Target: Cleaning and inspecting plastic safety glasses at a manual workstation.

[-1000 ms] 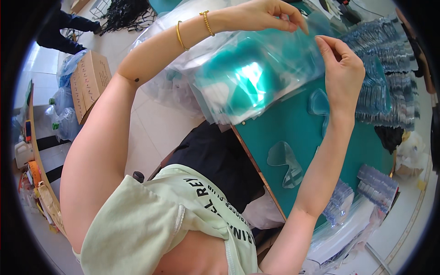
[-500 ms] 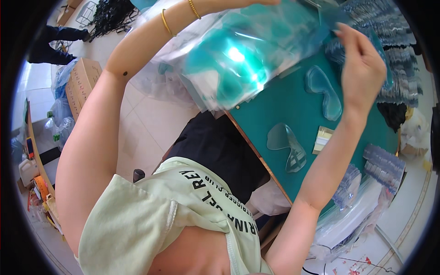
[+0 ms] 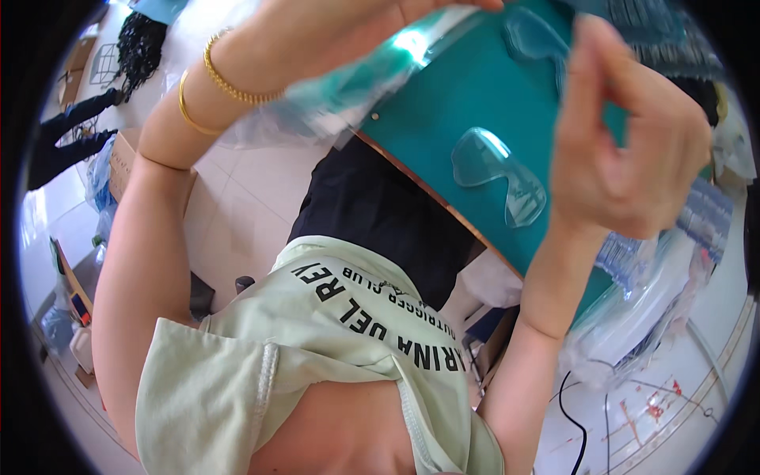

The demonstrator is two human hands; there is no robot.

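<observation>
My left hand [image 3: 388,24] reaches over the far edge of the green table [image 3: 419,111]. The top of the picture cuts off its fingers. Close beneath it lies shiny clear plastic film [image 3: 340,99]. My right hand [image 3: 629,146] is raised over the table's right part, blurred, with thumb and fingers pinched together. Whatever it may hold is too smeared to make out. To the left of that hand a clear, goggle-shaped lens [image 3: 522,198] lies on the green top. Farther back, more such lenses [image 3: 530,36] lie stacked, partly hidden by my right hand.
Rows of stacked clear pieces [image 3: 704,218] stand at the right, beside a plastic bag [image 3: 641,293]. A cardboard box [image 3: 123,162] is on the floor at left. Another person's dark-clothed legs [image 3: 71,131] show beyond it. A black heap [image 3: 141,47] lies at the far left.
Both hands have come up nearer to the camera, and the view has shifted. The large plastic-wrapped sheet pile between them has mostly slid out of the picture at the top.
</observation>
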